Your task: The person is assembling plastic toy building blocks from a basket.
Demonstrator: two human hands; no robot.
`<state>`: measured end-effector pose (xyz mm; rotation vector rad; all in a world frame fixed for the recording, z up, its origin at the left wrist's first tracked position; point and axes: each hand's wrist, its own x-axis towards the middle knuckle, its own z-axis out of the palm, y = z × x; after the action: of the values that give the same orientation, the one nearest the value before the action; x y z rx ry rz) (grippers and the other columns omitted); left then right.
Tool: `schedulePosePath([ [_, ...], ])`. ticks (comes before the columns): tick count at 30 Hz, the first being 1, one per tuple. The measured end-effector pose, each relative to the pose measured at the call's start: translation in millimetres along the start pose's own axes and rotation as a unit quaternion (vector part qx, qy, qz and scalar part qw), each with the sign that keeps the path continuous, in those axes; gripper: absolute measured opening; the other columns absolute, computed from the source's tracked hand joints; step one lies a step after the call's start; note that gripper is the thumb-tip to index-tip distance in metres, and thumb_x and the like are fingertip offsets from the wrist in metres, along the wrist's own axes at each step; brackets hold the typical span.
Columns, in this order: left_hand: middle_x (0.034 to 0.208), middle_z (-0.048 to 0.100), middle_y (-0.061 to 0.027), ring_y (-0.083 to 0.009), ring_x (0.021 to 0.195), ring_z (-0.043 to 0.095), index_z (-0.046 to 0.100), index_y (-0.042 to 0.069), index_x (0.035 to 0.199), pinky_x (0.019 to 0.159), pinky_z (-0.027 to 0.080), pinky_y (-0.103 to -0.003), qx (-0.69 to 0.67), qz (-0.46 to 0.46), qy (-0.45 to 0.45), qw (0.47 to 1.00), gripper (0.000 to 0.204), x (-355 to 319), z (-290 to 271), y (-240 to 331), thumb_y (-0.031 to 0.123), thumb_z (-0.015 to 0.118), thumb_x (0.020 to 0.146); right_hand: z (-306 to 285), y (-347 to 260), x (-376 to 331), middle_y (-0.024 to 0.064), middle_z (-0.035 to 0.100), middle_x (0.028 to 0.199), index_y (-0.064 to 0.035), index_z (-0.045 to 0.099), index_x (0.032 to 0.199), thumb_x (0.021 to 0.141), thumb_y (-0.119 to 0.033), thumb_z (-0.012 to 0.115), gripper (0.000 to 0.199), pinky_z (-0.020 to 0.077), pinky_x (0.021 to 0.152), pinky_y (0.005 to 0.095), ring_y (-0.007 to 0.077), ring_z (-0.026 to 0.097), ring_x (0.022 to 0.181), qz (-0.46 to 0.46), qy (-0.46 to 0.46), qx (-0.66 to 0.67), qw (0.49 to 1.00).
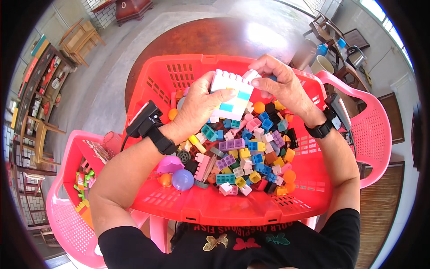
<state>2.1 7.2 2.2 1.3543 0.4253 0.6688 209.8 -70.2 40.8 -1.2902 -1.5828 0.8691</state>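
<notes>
My left hand point(193, 104) grips a white assembly of toy building bricks point(232, 99) with blue and yellow bricks set in its side. Its studs point up, and it is held above the far part of a red plastic basket point(210, 208). At the assembly's upper right corner, my right hand point(284, 85) has thumb and forefinger closed on a small white brick point(251, 75). Whether that brick is pressed on fully I cannot tell. Below both hands lies a heap of loose bricks point(232, 144) in many colours, with a purple ball point(182, 180) and orange balls among them.
Pink plastic chairs stand on the left point(74, 224) and right point(374, 119) of the basket. A red box with green and orange bricks point(83, 184) is on the left one. Beyond the basket is a round brown table point(188, 40). Wooden shelves point(40, 85) line the left wall.
</notes>
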Motion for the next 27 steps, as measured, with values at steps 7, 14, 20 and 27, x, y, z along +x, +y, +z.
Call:
schedulePosePath([
  [7, 0.101, 0.061, -0.0053, -0.0103, 0.092, 0.060, 0.051, 0.001, 0.115, 0.080, 0.049, -0.025, 0.048, 0.020, -0.020, 0.998, 0.036, -1, -1, 9, 0.018, 0.064, 0.087, 1, -4, -1, 0.0004, 0.063, 0.087, -0.0048, 0.055, 0.099, 0.087, -0.011, 0.063, 0.016, 0.0466, 0.069, 0.0223, 0.0063, 0.056, 0.081, -0.033, -0.001, -0.018, 0.999],
  [14, 0.102, 0.061, -0.0056, -0.0104, 0.093, 0.060, 0.051, 0.001, 0.115, 0.080, 0.050, -0.025, 0.029, -0.010, -0.035, 0.999, 0.035, 1, -3, 10, 0.017, 0.064, 0.087, -4, -6, -1, 0.0012, 0.063, 0.087, -0.0043, 0.055, 0.100, 0.087, -0.010, 0.064, 0.017, 0.0464, 0.073, 0.0239, 0.0065, 0.057, 0.083, 0.005, -0.039, 0.002, 0.999],
  [20, 0.103, 0.061, -0.0043, -0.0111, 0.094, 0.060, 0.051, 0.002, 0.115, 0.082, 0.050, -0.026, -0.025, -0.023, -0.042, 0.999, 0.030, 1, -5, 10, 0.011, 0.061, 0.089, -4, -10, 0, 0.0009, 0.063, 0.086, -0.0037, 0.057, 0.099, 0.088, -0.011, 0.063, 0.015, 0.0461, 0.070, 0.0222, 0.0058, 0.056, 0.079, -0.027, -0.063, -0.010, 0.998],
  [27, 0.102, 0.060, -0.0042, -0.0107, 0.094, 0.060, 0.051, 0.002, 0.114, 0.081, 0.050, -0.026, 0.063, -0.025, -0.074, 0.995, 0.030, 3, -10, 6, 0.012, 0.063, 0.088, -6, 0, -1, -0.0005, 0.061, 0.086, -0.0047, 0.061, 0.101, 0.087, -0.007, 0.063, 0.014, 0.0449, 0.064, 0.0197, 0.0036, 0.053, 0.073, 0.010, -0.152, 0.033, 0.988],
])
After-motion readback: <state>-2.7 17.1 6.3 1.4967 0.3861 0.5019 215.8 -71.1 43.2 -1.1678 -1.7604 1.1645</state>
